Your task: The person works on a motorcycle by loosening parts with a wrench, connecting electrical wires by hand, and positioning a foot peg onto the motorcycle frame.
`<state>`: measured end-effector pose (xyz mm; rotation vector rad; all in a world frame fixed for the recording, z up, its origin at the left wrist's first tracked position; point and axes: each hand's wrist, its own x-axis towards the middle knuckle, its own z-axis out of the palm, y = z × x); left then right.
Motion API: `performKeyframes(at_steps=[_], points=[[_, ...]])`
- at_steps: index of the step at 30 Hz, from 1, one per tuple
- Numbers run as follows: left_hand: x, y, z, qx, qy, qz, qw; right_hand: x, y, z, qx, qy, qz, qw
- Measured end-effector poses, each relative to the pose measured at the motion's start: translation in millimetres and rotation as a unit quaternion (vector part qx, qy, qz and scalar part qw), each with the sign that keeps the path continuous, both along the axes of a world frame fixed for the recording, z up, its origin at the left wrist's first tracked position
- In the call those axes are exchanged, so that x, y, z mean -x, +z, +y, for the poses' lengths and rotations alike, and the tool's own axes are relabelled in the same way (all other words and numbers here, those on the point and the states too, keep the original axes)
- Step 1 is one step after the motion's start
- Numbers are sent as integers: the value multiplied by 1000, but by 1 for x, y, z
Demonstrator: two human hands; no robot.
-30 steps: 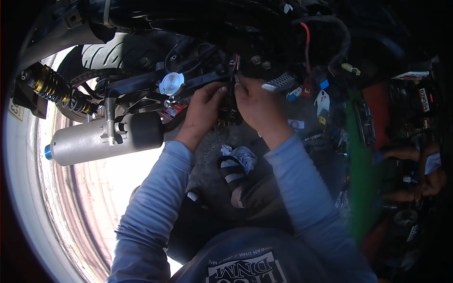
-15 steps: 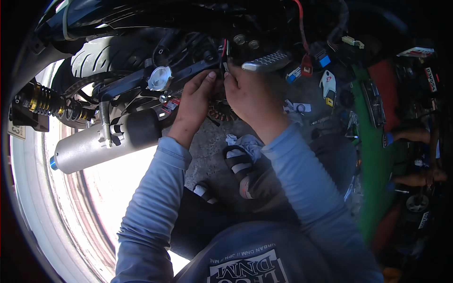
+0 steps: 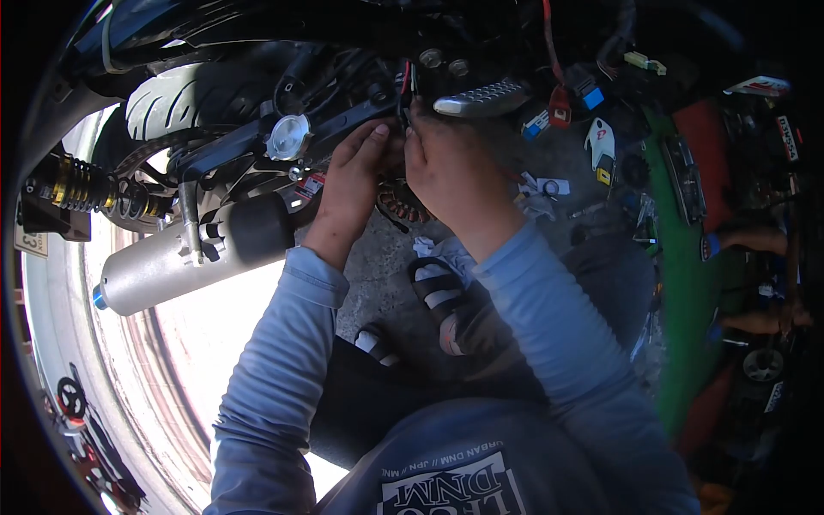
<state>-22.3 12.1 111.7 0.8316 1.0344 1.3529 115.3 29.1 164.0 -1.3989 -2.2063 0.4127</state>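
Note:
Red, black and white wires (image 3: 406, 79) hang from the underside of a motorcycle and run down between my hands. My right hand (image 3: 463, 176) is closed, with thumb and fingertips pinched on these wires. Beside it, my left hand (image 3: 350, 184) is closed too, its fingers curled and thumb pressed in, close to the wires' lower part. What sits inside its fingers is hidden. A ridged metal footrest (image 3: 481, 99) lies just beyond my right hand. Left of my left hand is a round silver cap (image 3: 288, 137) on the motorcycle.
A grey exhaust muffler (image 3: 193, 256), a rear tyre (image 3: 184, 101) and a coil-spring shock (image 3: 86, 184) stand at left. At right hang a red connector (image 3: 560, 112) and a blue connector (image 3: 590, 96). A green mat (image 3: 687, 335) bears a dark panel (image 3: 684, 180). Another person's arm (image 3: 751, 239) shows far right.
Both hands stay closed near the wires; my right hand has shifted slightly left. The view has moved a little, and a red and black motorcycle now shows at lower left.

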Motion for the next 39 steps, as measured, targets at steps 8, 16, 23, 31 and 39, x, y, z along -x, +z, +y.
performKeyframes(at_steps=[8,16,23,31,39], points=[[2,0,1,0,-12,-25,1000,-2,-1,-2,-20,13,-6,1000],[4,-2,1,9,-11,-41,999,-2,3,-8,-1,11,-28,1000],[3,0,1,18,-8,-45,999,-5,-3,-8,-28,22,-50,998],[3,0,1,21,-12,-48,999,-7,-3,-11,-38,35,-24,998],[4,1,1,27,-15,-46,998,-6,-8,-15,-37,4,-31,999]])
